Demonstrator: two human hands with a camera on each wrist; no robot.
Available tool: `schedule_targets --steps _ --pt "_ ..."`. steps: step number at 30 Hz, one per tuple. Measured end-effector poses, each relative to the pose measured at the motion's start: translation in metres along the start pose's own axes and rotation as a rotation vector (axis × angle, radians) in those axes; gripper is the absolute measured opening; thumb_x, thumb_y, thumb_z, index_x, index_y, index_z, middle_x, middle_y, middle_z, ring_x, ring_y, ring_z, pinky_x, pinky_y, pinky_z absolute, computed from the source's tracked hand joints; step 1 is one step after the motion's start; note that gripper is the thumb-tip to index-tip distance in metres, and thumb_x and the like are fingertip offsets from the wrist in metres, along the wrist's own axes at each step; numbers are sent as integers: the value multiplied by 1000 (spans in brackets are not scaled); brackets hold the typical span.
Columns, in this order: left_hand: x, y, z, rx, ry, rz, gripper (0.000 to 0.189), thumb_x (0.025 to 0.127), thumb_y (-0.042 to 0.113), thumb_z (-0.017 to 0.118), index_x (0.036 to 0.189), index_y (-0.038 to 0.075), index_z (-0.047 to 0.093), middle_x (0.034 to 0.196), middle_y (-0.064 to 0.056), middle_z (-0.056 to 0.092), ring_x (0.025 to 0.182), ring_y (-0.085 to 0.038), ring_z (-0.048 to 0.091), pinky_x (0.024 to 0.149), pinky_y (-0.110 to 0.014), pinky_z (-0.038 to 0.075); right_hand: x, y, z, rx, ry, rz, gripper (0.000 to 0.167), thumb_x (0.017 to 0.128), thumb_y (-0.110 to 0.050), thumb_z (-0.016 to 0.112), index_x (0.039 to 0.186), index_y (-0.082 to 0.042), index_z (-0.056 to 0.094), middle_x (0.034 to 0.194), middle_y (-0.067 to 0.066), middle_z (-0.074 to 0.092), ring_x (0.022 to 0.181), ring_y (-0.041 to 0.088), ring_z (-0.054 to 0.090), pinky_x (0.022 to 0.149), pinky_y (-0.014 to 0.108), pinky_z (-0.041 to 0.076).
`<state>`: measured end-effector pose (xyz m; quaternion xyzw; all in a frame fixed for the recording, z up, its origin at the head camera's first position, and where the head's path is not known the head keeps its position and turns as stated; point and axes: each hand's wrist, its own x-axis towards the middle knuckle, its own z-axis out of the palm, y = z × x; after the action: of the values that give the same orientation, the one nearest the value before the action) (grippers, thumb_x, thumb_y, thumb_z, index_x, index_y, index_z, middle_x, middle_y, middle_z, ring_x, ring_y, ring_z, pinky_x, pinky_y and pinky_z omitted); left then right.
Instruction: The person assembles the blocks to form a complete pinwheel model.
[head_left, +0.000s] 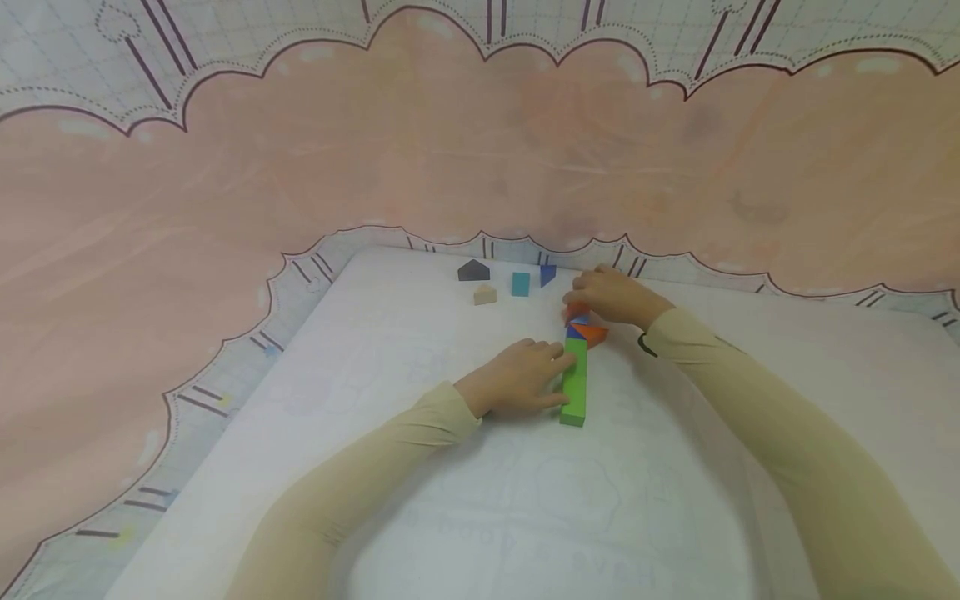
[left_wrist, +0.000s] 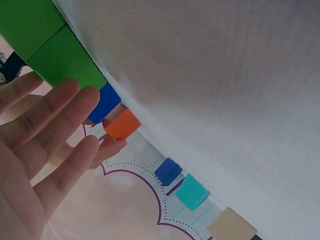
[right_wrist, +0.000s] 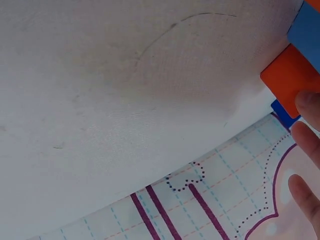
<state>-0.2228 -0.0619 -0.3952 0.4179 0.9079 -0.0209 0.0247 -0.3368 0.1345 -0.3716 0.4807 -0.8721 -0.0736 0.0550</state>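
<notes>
In the head view, a row of wooden blocks runs away from the person on the white tabletop. Its near part is a long green stretch (head_left: 574, 383), which the left wrist view shows as two green blocks (left_wrist: 65, 60) end to end. My left hand (head_left: 521, 375) lies along its left side, with extended, spread fingers (left_wrist: 57, 127) touching it. Beyond come blue pieces (head_left: 576, 331) and an orange triangular block (head_left: 592, 334). At the far end, my right hand (head_left: 615, 296) pinches another orange block (right_wrist: 287, 77), its thumb on the face; its other fingers are partly hidden.
Loose blocks lie left of the row's far end: a dark triangular one (head_left: 473, 271), a beige one (head_left: 485, 294), a turquoise one (head_left: 521, 284) and a blue one (head_left: 548, 275). Behind them the table's far edge meets a patterned pink and white cloth (head_left: 450, 150).
</notes>
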Motion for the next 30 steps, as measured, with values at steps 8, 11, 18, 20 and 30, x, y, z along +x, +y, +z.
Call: schedule_targets --steps 8,11,18,20,30 --pt "-1 0 0 -6 -10 -7 56 91 53 50 133 16 44 117 0 54 105 -14 54 98 -33 43 2 10 6 3 -7 47 32 81 3 65 106 -17 68 99 6 68 96 26 62 94 46 46" --pt "-1 1 0 -4 -15 -9 57 91 53 50 134 16 43 118 0 54 106 -14 54 98 -33 43 0 13 8 -14 21 60 34 80 5 65 107 -16 67 101 8 69 97 28 63 93 47 47" --pt "-1 1 -1 4 -17 -10 57 91 53 49 134 16 43 117 0 54 105 -13 54 98 -33 43 -4 13 7 -45 47 77 34 81 6 63 110 -12 65 107 14 67 102 32 61 93 49 46" --pt "-1 1 0 7 -19 -12 58 91 54 49 135 16 43 118 0 54 106 -13 54 98 -33 43 -4 12 6 -58 39 75 33 81 4 63 111 -10 65 107 14 67 101 32 61 92 49 46" --pt "-1 1 0 1 -9 -8 57 91 53 50 133 17 44 115 0 55 102 -13 55 96 -33 44 -5 9 7 -73 -12 106 28 83 -1 64 110 -8 65 103 13 69 99 30 60 94 48 46"
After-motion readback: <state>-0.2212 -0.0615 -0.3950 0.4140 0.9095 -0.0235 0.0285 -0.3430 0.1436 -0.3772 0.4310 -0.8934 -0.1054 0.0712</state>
